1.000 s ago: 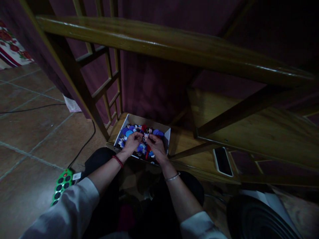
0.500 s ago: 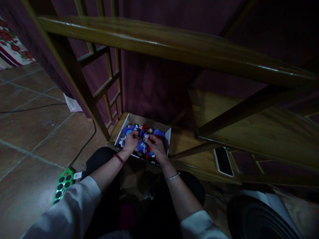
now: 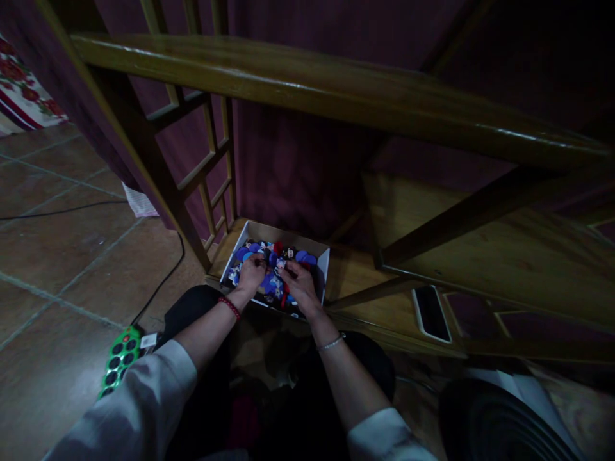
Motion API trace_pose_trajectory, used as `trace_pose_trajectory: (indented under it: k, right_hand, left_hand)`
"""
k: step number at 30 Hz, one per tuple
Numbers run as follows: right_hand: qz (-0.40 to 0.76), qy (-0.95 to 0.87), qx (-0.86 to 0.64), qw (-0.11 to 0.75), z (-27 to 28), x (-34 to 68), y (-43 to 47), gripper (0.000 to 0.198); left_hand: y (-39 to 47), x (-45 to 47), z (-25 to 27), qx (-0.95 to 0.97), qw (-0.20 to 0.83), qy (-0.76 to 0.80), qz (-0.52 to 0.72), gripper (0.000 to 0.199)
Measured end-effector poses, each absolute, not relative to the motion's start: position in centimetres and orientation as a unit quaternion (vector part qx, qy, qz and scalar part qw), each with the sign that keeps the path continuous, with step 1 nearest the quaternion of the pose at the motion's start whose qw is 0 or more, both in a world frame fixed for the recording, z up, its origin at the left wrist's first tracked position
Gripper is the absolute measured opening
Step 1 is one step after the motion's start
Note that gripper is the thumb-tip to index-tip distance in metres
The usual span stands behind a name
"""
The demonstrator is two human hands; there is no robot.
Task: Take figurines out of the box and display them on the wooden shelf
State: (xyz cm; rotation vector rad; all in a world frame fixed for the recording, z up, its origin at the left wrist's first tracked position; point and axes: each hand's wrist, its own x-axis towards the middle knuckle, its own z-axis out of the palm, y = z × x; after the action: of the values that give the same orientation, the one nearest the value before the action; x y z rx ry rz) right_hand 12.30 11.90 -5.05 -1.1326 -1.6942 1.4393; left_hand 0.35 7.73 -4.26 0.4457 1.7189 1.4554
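Note:
A shallow white cardboard box (image 3: pixel 323 266) sits on a wooden ledge, filled with small purple, blue, red and black pieces, some like little cartoon figures. My left hand (image 3: pixel 252 274), a red bead bracelet on its wrist, is over the left half of the box, its fingers pinched round something small and dark that I cannot make out. My right hand (image 3: pixel 298 282), with a silver bracelet, is over the right half. Its thumb and fingertips grip a small pale-and-blue cartoon figure (image 3: pixel 281 263). The two hands are apart, fingertips facing each other.
A thick wooden rail (image 3: pixel 307 73) crosses above the box, with a wooden lattice (image 3: pixel 211 160) at its left. A phone (image 3: pixel 431 312) lies on the ledge to the right. On the tiled floor is a green power strip (image 3: pixel 119 360) with a black cord.
Both hands stay over the box with almost the same grip. The figure in my right hand has shifted slightly left and down, and the left fingers have moved a little.

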Motion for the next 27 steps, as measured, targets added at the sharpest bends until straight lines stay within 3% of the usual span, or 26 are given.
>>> trace_pose_trajectory:
  k: [27]
  right_hand:
    - [0.515, -0.671, -0.43, 0.315, -6.4, 11.7, 12.5, 0.025]
  left_hand:
    - [7.7, 0.5, -4.7, 0.214, 0.402, 0.686, 0.568, 0.012]
